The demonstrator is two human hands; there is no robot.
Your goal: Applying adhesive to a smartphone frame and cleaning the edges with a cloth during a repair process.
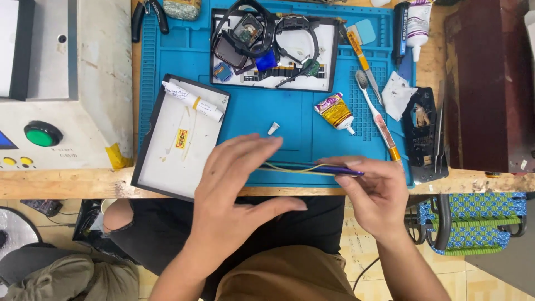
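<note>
A blue mat is covering the middle of the wooden worktop, and everything else is sitting around it. A grey machine with a green button is standing left of the mat; a dark brown box is standing right of it. A white tray is lying over the mat's left edge, carrying a white tube. A second tray at the mat's top is holding watch parts and straps. A black frame is resting on the mat's right edge. A toothbrush and a small glue tube are lying on the mat's right half, a tiny white cap near its middle.

At the mat's near edge the right hand is pinching the end of a thin purple strip between thumb and fingers. The left hand is spread wide over the strip's other end, fingers extended and thumb apart; whether it is touching the strip I cannot tell. The strip is running level between both hands, just above the mat.

Below the worktop, tiled floor and a green woven chair are showing.
</note>
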